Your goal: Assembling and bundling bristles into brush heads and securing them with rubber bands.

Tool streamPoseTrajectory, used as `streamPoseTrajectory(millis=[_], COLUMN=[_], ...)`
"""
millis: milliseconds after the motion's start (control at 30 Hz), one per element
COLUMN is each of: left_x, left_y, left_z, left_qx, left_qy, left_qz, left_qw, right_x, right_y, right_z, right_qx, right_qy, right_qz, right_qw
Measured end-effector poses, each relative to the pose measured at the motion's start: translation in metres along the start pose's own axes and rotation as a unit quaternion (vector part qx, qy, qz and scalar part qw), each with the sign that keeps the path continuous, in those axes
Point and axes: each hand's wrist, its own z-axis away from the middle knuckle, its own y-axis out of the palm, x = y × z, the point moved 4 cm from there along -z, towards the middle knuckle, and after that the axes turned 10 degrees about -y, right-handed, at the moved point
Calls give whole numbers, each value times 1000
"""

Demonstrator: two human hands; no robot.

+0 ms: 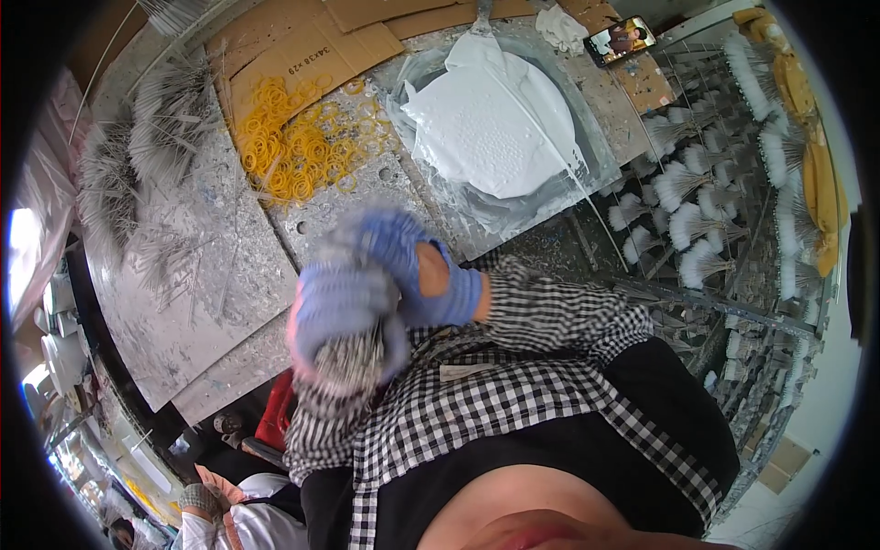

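My left hand [341, 298], in a knitted blue glove, is closed round a bundle of thin grey-white stems [350, 360]. The stems' cut ends point down toward my apron. Against it, on the far right side, is my right hand [417, 266], also gloved in blue, with a gap baring the skin at the back. Motion smears its fingers, so whether it grips anything cannot be made out. Both hands are over the near edge of the worktable [229, 339]. Beyond them lies a heap of yellow rubber bands [293, 147].
A basin of thick white liquid [495, 124] has a long thin rod [541, 128] across it. Loose grey stems [170, 137] pile up at left. White-tipped bundles [678, 183] fill a rack at right. A phone [621, 41] lies at the back; another person [247, 513] is at lower left.
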Motion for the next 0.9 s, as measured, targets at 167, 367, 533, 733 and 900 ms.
streamPoseTrajectory(millis=[167,367,533,733,900], left_x=[37,53,68,51,39], left_y=[17,10,6,4,6], left_z=[-16,-18,-9,-14,-15], left_qx=[-106,-148,-204,-168,-157], left_qy=[-41,-134,-144,-136,-111], left_qz=[-27,-78,-30,-120,-152], left_qw=[993,977,968,969,970], right_x=[-60,-47,-39,-36,19], right_y=[36,25,20,-73,21], right_z=[48,29,21,-79,-85], right_qx=[120,132,141,199,374], right_qy=[167,140,133,-37,-85], right_qz=[70,171,137,238,136], right_qw=[976,966,971,950,913])
